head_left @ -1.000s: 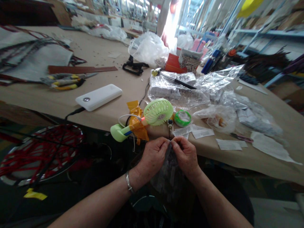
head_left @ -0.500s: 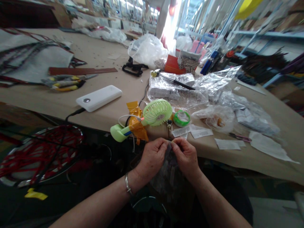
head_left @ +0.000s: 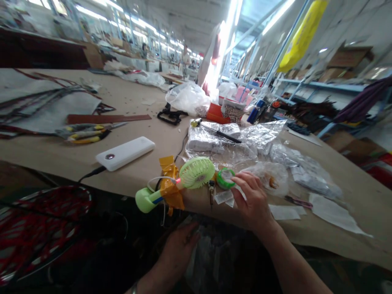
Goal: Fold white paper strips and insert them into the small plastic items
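Note:
My right hand [head_left: 252, 200] reaches over the table's front edge, thumb and fingers apart. Its fingertips are at the right rim of a small green round tub [head_left: 226, 179] with something whitish inside; whether they touch it I cannot tell. In shadow below the table edge, my left hand [head_left: 179, 247] has its fingers curled at the side of a clear plastic bag [head_left: 211, 249]. Beside the tub stand a light green handheld fan [head_left: 197, 172], bound with orange tape [head_left: 171, 192], and a thin metal-tipped tool [head_left: 211, 190]. Small white slips [head_left: 225, 198] lie under my right hand.
A white power bank [head_left: 125, 153] with a black cable lies at left, pliers [head_left: 85, 134] behind it. Clear-wrapped packages [head_left: 211, 139] with a hammer-like tool [head_left: 216, 131] on top lie beyond the fan. Pink-handled scissors [head_left: 298, 202] and white paper [head_left: 332, 212] are at right.
My hands were together pinching the clear plastic; now they are apart. The right has moved up to the green tub, the left down and left. The camera view has tilted up.

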`<state>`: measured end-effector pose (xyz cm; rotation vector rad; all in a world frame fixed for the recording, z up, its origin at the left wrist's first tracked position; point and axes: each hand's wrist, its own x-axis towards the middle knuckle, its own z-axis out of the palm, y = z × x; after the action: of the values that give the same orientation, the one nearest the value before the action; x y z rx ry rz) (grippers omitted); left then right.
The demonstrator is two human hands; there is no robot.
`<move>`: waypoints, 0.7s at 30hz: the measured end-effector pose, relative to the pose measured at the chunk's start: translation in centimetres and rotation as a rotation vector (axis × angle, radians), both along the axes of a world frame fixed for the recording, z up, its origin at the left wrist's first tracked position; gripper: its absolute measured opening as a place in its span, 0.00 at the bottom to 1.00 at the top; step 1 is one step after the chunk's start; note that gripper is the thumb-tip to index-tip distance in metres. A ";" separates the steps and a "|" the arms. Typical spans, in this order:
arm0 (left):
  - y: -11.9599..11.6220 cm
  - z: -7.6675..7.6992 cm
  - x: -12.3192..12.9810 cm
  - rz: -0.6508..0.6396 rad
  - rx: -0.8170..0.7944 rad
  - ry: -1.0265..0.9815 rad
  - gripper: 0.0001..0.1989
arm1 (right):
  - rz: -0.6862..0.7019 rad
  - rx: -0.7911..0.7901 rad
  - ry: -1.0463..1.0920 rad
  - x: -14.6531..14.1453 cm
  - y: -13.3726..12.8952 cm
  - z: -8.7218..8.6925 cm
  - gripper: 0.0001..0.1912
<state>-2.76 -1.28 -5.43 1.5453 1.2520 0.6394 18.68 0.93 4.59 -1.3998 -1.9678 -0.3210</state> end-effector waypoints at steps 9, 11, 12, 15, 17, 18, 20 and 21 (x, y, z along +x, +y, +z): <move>-1.3 0.3 0.2 -0.058 -0.007 0.085 0.11 | -0.081 -0.072 -0.071 0.7 1.5 -0.2 0.09; -1.3 0.4 0.3 -0.067 -0.012 0.086 0.11 | -0.039 -0.030 0.050 1.0 0.5 -0.6 0.07; -1.3 0.4 0.3 -0.074 -0.016 0.085 0.11 | -0.015 -0.033 0.077 1.0 0.0 -0.9 0.07; -1.5 0.5 0.6 -0.095 -0.023 0.076 0.12 | 0.032 -0.113 -0.001 0.4 -1.7 -2.2 0.06; -1.7 0.5 0.8 -0.105 -0.023 0.059 0.12 | 0.018 -0.155 -0.103 -0.3 -2.6 -3.2 0.12; -1.8 0.6 0.8 -0.108 -0.026 0.052 0.12 | 0.000 -0.163 -0.142 -0.6 -2.8 -3.6 0.15; -2.0 0.6 1.0 -0.113 -0.034 0.042 0.12 | -0.032 -0.156 -0.180 -1.0 -3.1 -4.1 0.16; -2.0 0.6 1.0 -0.112 -0.038 0.040 0.12 | -0.041 -0.147 -0.179 -1.0 -3.1 -4.2 0.14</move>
<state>-1.77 -3.30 -4.82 1.5916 1.1911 0.5123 17.65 -2.14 0.42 -1.5528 -2.1468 -0.3358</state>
